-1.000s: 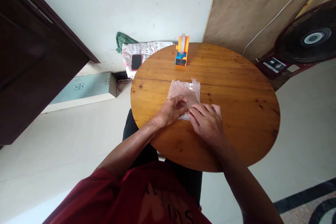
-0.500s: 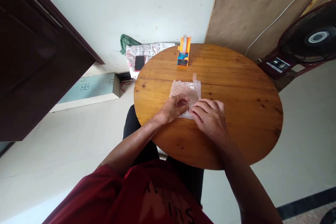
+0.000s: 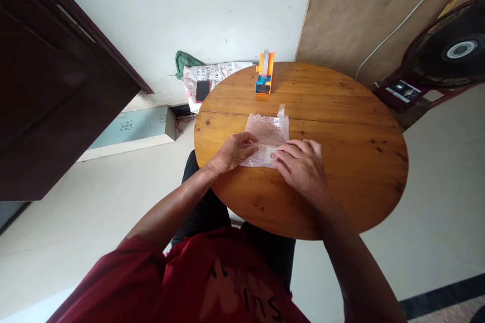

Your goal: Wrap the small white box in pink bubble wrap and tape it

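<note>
A piece of clear bubble wrap (image 3: 267, 128) lies on the round wooden table in front of me, with a strip of tape (image 3: 281, 111) sticking out past its far right corner. At the wrap's left side, my left hand (image 3: 237, 151) rests with thumb and fingers apart, touching the edge. My right hand (image 3: 303, 166) is curled over the near right part, its thumb and fingertips pinching the wrap. A small pale patch shows beside the right fingertips; what it is I cannot make out. The right hand hides the wrap's near right corner.
An orange and blue tape dispenser (image 3: 264, 74) stands toward the far edge of the wooden table (image 3: 359, 161). Behind the table, a dark phone (image 3: 202, 91) lies on a printed white sack (image 3: 189, 74). A large fan (image 3: 447, 50) stands at the right, and a dark door (image 3: 56, 81) at the left.
My left hand has moved left from the middle of the bubble wrap to its left edge, uncovering more of it. My right hand stays nearly in place.
</note>
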{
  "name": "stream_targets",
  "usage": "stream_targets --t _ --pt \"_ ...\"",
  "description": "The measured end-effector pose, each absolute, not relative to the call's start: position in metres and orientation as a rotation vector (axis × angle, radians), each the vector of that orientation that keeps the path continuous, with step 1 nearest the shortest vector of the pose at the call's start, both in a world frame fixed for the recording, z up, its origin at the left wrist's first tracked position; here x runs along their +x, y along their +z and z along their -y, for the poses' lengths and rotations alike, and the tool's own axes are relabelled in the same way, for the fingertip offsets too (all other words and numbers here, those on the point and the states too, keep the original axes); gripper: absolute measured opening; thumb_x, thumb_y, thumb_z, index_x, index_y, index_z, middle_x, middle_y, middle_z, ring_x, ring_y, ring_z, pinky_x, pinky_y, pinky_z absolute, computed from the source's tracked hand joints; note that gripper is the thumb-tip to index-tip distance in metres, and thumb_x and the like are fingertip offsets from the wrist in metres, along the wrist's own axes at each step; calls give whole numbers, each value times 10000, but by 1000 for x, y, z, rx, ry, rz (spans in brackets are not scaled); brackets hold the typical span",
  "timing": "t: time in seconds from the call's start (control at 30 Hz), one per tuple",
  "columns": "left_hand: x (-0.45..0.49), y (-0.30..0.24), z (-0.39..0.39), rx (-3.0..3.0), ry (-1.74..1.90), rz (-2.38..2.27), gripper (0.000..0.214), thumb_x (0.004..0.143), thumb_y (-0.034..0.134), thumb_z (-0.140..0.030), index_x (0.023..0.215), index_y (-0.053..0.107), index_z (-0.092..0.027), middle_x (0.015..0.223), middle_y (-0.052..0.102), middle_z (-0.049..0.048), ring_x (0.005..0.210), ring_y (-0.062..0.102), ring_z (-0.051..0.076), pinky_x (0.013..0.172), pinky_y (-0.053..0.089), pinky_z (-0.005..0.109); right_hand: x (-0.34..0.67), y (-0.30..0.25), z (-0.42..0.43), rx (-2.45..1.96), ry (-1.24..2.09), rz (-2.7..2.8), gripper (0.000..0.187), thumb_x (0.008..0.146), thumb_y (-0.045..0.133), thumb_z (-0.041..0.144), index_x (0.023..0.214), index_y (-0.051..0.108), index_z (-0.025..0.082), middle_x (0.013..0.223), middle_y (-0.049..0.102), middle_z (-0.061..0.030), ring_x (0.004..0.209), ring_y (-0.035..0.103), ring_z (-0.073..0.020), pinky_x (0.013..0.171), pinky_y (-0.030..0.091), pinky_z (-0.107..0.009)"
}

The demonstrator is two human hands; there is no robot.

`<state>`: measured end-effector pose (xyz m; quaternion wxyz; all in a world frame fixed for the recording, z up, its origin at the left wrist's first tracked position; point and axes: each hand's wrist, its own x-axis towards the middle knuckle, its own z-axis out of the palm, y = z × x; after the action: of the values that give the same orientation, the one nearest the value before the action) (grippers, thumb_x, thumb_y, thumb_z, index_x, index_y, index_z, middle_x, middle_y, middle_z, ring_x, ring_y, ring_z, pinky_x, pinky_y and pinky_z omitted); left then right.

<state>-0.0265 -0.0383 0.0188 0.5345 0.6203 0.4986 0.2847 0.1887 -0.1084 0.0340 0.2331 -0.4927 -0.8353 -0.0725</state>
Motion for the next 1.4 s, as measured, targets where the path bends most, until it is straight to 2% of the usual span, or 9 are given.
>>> stream_targets --t 0.17,0.37,0.63,0.9,1.03,1.17,1.27,1.33,1.4 --pt "-47 28 40 1727 593 -1416 209 750 720 -275 902 666 -142 676 504 -42 613 438 84 560 330 203 187 35 110 -1399 -216 2350 137 989 588 293 1010 710 235 1050 750 -17 1090 580 -240 1059 289 -447" --pt "-53 48 51 1198 434 -1458 416 789 769 -308 1114 567 -144 817 598 2 637 607 112 559 492 224 184 34 110 -1404 -283 2364 149 989 582 287 1031 719 247 1054 737 -26 1053 567 -239 1082 260 -463" --pt "-42 49 41 1148 198 -1480 439 739 816 -473 960 621 -149 821 691 56 720 709 194 530 521 246 187 26 106 -1385 -290 2330 164 983 587 299 1022 740 251 1070 742 -39 1047 563 -235 1089 248 -467" --pt "-16 48 49 1138 371 -1599 653 826 772 -303 1363 452 -115 753 672 19 571 621 125 534 479 227 186 27 107 -1414 -226 2344 190 993 563 303 1031 740 247 1086 734 -55 1067 550 -238 1081 249 -483" --pt "-9 50 56 1074 465 -1610 582 861 711 -174 1376 451 -96 685 617 -25 503 545 83 529 448 214 186 27 107 -1448 -200 2349 207 999 549 310 1052 739 249 1112 730 -60 1086 542 -247 1086 240 -489" --pt "-10 50 59 1001 526 -1615 646 854 716 -166 1416 409 -84 642 592 -43 467 507 79 495 413 218 185 26 107 -1450 -211 2363 250 998 547 298 1183 711 262 1129 724 -68 1094 531 -253 1093 231 -490" --pt "-13 48 59 974 542 -1583 470 850 706 -172 1278 528 -92 603 567 -44 459 484 78 482 390 222 185 25 108 -1441 -239 2374 288 996 545 279 1249 684 288 1112 716 -66 1082 527 -249 1111 218 -500" --pt "-13 46 58 957 518 -1561 193 842 696 -178 1010 622 -115 596 557 -30 471 473 72 488 381 223 184 25 109 -1443 -269 2383 289 1002 523 247 1229 693 303 1099 708 -63 1057 527 -241 1127 206 -512" --pt "-14 45 56 942 482 -1549 117 824 699 -193 789 599 -144 596 551 -19 485 459 67 492 367 219 183 26 110 -1445 -297 2396 296 1006 493 207 1184 708 306 1092 701 -62 1031 526 -232 1139 197 -525"
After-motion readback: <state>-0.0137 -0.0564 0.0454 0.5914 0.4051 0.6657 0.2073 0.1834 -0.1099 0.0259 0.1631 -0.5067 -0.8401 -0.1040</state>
